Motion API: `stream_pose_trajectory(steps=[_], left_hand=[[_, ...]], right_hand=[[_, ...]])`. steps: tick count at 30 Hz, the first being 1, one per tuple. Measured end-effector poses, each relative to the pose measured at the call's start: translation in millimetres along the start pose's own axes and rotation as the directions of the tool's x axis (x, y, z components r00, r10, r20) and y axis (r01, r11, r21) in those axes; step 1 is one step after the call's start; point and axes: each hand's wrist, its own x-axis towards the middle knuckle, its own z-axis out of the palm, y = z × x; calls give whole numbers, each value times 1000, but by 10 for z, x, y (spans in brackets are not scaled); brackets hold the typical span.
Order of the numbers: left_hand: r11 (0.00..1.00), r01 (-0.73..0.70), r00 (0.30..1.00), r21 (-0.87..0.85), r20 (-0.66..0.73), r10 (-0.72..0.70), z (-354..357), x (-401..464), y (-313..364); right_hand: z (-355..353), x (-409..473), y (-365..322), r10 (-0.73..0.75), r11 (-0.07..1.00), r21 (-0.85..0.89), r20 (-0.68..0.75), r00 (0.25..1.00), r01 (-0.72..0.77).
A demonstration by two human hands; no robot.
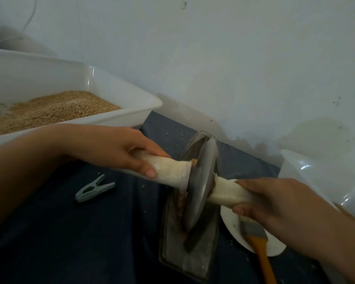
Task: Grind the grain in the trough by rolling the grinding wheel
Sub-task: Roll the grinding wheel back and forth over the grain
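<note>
**Both hands on the wheel's handles, disc standing in the trough**

Head view: the grinding wheel (201, 181), a grey metal disc, stands on edge in the narrow metal trough (190, 249), which lies on a dark blue cloth (70, 232) and runs away from the camera toward the pale wall (213, 58). A pale handle sticks out from each face of the disc. The left hand (123, 150) is wrapped round the left handle (170, 170), thumb on the near side. The right hand (275, 203) is wrapped round the right handle (225, 193), fingers curled under it. The hands are apart, one on each side of the disc. A little brownish ground grain (181, 203) shows in the trough against the left face of the disc.

To the left stands a white plastic tub (131, 103) holding more tan grain (49, 109). A grey-green clothes peg (93, 188) lies on the cloth between the tub and the trough. Just right of the trough sits a white plate (232, 224) with a brush (258, 244) on it, its orange handle pointing toward the camera. A translucent container (307, 171) stands at the far right.
</note>
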Motion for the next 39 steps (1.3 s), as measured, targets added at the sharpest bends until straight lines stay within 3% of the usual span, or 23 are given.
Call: stream_pose_trajectory(steps=[4, 6, 8, 11, 15, 17, 20, 22, 25, 27, 29, 31, 34, 39], left_hand=[[957, 143, 959, 251, -273, -72, 204, 194, -86], [894, 173, 929, 413, -371, -9, 274, 269, -120], [885, 157, 918, 438, -395, 33, 274, 281, -139], [955, 98, 955, 281, -296, -11, 188, 199, -108], [1000, -13, 1000, 22, -28, 14, 18, 30, -13], [999, -20, 998, -33, 57, 22, -39, -23, 11], [1000, -10, 998, -23, 61, 12, -31, -25, 11], [997, 40, 999, 67, -8, -39, 31, 29, -23], [948, 134, 968, 288, -243, -63, 190, 165, -94], [855, 180, 922, 487, -387, 26, 291, 259, -135], [826, 167, 892, 538, -440, 106, 330, 305, -153], [881, 123, 909, 457, -407, 84, 282, 272, -149], [977, 44, 973, 209, -231, 5, 153, 142, -94], [999, -51, 999, -19, 15, 51, -24, -25, -9]], right_hand=[[332, 250, 78, 93, 992, -68, -215, 972, -110], [412, 284, 103, 124, 986, -76, -232, 965, -146], [414, 265, 118, 98, 985, -118, -221, 970, -126], [286, 192, 74, 27, 984, -172, -161, 987, -55], [26, 35, -11, -26, 991, -135, -3, 1000, 25], [-80, -56, -42, -40, 996, -74, 1, 999, 40], [-82, -64, -60, -31, 999, -43, -20, 999, 30], [37, 28, -30, 5, 999, -44, -54, 999, -8], [279, 209, 51, 74, 993, -78, -168, 983, -88], [392, 279, 94, 104, 986, -104, -227, 968, -130], [428, 287, 117, 105, 983, -120, -236, 966, -136], [387, 254, 103, 68, 984, -150, -206, 976, -101], [230, 168, 39, 5, 981, -190, -111, 994, -26], [-65, -61, -55, -59, 974, -219, 28, 998, 64]])
